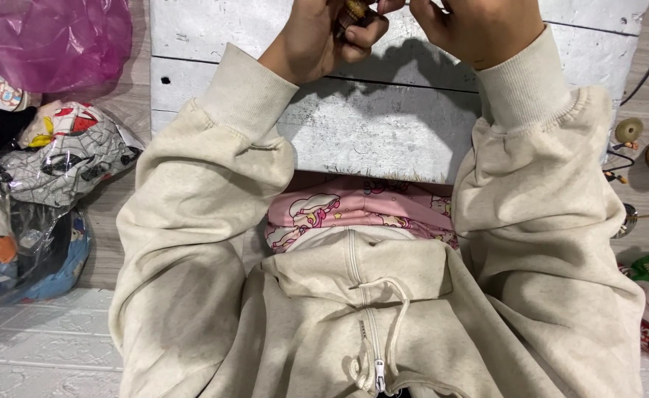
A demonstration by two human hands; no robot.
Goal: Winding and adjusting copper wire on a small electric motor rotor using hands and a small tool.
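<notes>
At the top of the frame, my left hand (317, 40) grips a small brown knobbly object (352, 13), fingers curled around it; my right hand (479, 26) pinches something too thin to make out just beside it, the two hands nearly touching. Below them lies a whitewashed wooden board (368, 125). My cream hooded zip sweatshirt (354, 295) fills the lower frame over pink cartoon-print fabric (354, 210). A pink plastic bag (51, 40) sits upper left, clear-wrapped printed bundles (59, 158) at left.
</notes>
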